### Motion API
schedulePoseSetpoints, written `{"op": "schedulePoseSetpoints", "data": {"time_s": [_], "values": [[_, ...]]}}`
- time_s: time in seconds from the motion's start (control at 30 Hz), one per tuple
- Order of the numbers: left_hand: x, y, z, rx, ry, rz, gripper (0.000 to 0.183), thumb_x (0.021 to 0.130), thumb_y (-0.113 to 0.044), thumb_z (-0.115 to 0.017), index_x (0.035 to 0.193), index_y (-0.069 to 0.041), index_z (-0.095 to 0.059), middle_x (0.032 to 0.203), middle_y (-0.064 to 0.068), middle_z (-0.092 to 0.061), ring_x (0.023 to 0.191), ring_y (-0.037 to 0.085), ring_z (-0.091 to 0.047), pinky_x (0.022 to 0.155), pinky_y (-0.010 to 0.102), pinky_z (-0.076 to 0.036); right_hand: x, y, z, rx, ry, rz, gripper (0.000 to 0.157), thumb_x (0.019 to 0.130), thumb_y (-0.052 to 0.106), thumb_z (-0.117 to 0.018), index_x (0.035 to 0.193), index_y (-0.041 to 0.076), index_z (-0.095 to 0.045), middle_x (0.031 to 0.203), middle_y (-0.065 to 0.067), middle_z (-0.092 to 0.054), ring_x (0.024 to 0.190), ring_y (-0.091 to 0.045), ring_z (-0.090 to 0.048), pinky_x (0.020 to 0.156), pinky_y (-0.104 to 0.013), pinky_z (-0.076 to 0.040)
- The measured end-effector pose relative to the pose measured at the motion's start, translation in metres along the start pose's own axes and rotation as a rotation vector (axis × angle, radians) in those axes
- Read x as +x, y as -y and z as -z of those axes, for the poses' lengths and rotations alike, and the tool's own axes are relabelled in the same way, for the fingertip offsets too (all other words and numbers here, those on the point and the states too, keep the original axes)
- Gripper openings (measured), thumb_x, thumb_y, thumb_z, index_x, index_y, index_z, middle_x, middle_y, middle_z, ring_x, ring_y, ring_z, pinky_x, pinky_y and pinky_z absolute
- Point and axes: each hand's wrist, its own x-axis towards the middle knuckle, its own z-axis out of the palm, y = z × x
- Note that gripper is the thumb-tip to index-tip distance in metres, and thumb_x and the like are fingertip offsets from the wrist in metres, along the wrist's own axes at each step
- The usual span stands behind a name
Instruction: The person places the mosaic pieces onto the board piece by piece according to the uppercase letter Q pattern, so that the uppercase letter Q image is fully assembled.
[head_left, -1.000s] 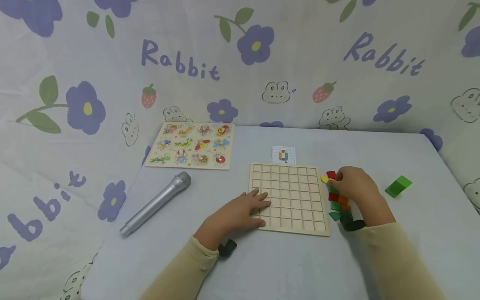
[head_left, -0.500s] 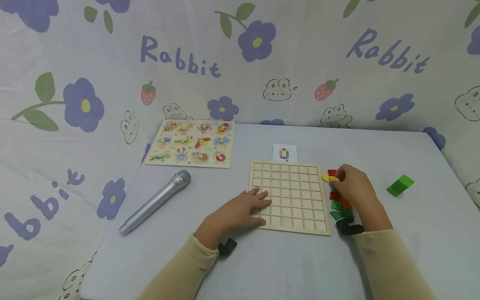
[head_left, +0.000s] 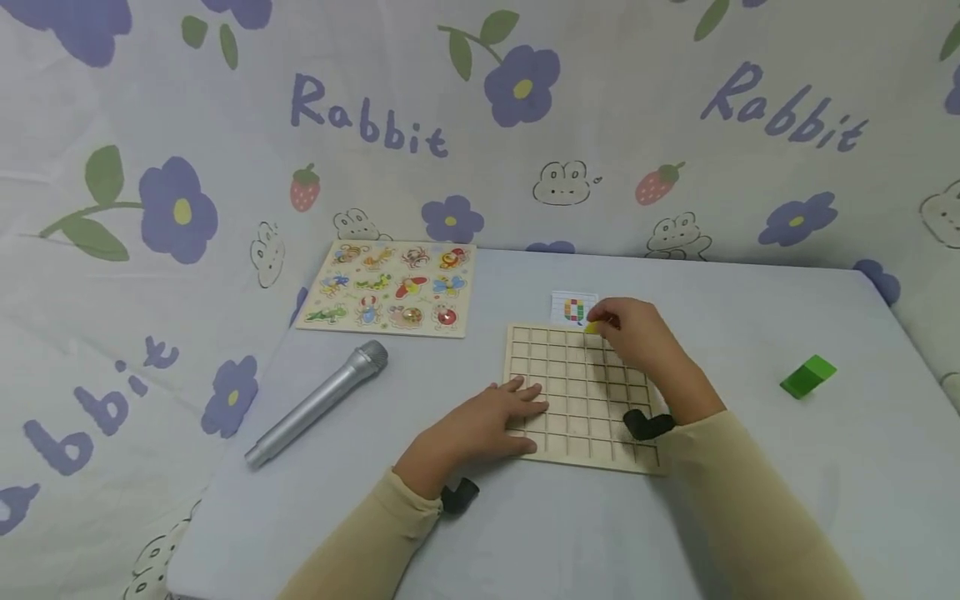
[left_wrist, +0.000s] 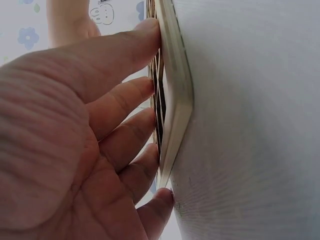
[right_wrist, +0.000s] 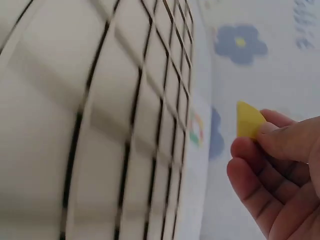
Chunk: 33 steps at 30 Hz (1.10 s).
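Thumb and fingers of my right hand (head_left: pixel 636 332) pinch a yellow quarter-circle piece (right_wrist: pixel 248 121) near the far edge of the wooden grid board (head_left: pixel 555 417). In the right wrist view the piece stands up from the fingertips, apart from the board's surface. My left hand (head_left: pixel 480 423) lies with spread fingers on the board's near left part; the left wrist view shows its fingertips (left_wrist: pixel 146 27) at the board's edge. Just beyond the board is a small card (head_left: pixel 562 307) with a coloured block pattern, partly covered by the right hand.
A silver toy microphone (head_left: pixel 318 404) lies left of the board. Behind it is an insect puzzle board (head_left: pixel 390 290). A green block (head_left: pixel 808 376) stands at the right. The right forearm hides the place where the loose coloured pieces lay.
My right hand has picked up a yellow piece from the pile right of the grid board and carried it left to the board's far edge. The left hand has stayed in place.
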Motion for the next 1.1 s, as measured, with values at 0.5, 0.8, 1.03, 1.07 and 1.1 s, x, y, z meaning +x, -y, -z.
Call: {"op": "schedulePoseSetpoints", "data": {"time_s": [0.5, 0.8, 1.03, 1.07, 1.1], "values": [[0.001, -0.001, 0.001, 0.022, 0.009, -0.008, 0.066, 0.102, -0.036, -0.079, 0.162, -0.025, -0.055, 0.177, -0.008, -0.037, 0.170, 0.018, -0.020, 0.140, 0.045, -0.020, 0.026, 0.010, -0.042, -0.002, 0.144, 0.054, 0.015, 0.108, 0.005, -0.063, 0.114, 0.005, -0.077, 0.118, -0.016, -0.076, 0.111, -0.033, -0.068, 0.104, -0.054, -0.057], [0.001, 0.001, 0.001, 0.021, -0.001, -0.005, 0.066, 0.101, -0.036, -0.080, 0.162, -0.025, -0.055, 0.176, -0.008, -0.038, 0.170, 0.017, -0.020, 0.140, 0.046, -0.020, 0.027, 0.013, -0.043, -0.013, 0.172, 0.067, 0.017, 0.108, 0.006, -0.065, 0.115, 0.005, -0.080, 0.115, -0.015, -0.077, 0.111, -0.033, -0.070, 0.103, -0.053, -0.058], [0.000, -0.001, 0.002, 0.041, -0.007, -0.001, 0.068, 0.101, -0.036, -0.080, 0.163, -0.024, -0.054, 0.176, -0.008, -0.039, 0.170, 0.018, -0.022, 0.140, 0.046, -0.020, 0.028, 0.011, -0.047, -0.023, 0.167, 0.046, 0.019, 0.107, 0.006, -0.065, 0.116, 0.005, -0.082, 0.118, -0.015, -0.077, 0.114, -0.034, -0.070, 0.103, -0.053, -0.059], [0.000, -0.001, 0.002, 0.047, -0.010, 0.000, 0.069, 0.101, -0.037, -0.080, 0.163, -0.024, -0.054, 0.176, -0.008, -0.039, 0.170, 0.018, -0.022, 0.140, 0.046, -0.020, 0.028, 0.010, -0.048, -0.023, 0.166, 0.043, 0.019, 0.107, 0.006, -0.065, 0.115, 0.005, -0.082, 0.118, -0.015, -0.077, 0.114, -0.034, -0.070, 0.103, -0.053, -0.059], [0.000, -0.002, 0.002, 0.054, -0.012, 0.001, 0.069, 0.101, -0.037, -0.080, 0.163, -0.024, -0.054, 0.176, -0.007, -0.040, 0.169, 0.018, -0.023, 0.139, 0.046, -0.021, 0.028, 0.009, -0.049, -0.024, 0.164, 0.042, 0.018, 0.107, 0.006, -0.066, 0.115, 0.005, -0.082, 0.118, -0.015, -0.077, 0.114, -0.034, -0.070, 0.103, -0.053, -0.059]]}}
